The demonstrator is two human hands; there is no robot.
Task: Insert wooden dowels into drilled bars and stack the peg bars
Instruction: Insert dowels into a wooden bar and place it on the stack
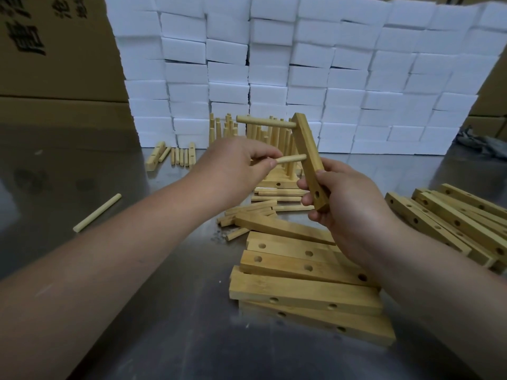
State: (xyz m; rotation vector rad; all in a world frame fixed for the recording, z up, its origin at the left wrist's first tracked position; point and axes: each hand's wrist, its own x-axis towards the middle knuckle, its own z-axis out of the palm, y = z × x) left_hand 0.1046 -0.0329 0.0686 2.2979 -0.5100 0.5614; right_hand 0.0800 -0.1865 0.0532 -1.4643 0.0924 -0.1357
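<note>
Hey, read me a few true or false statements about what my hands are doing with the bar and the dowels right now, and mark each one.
1. The right hand grips a drilled bar. True.
2. That bar has no dowels in it yet. False: a top dowel already sticks out of it.
3. The left hand pinches a second dowel at the bar's middle hole. True.
4. The bar's lowest hole is filled. False: it is empty.
5. The loose dowel on the table lies to the right of both hands. False: it lies to their left.
</note>
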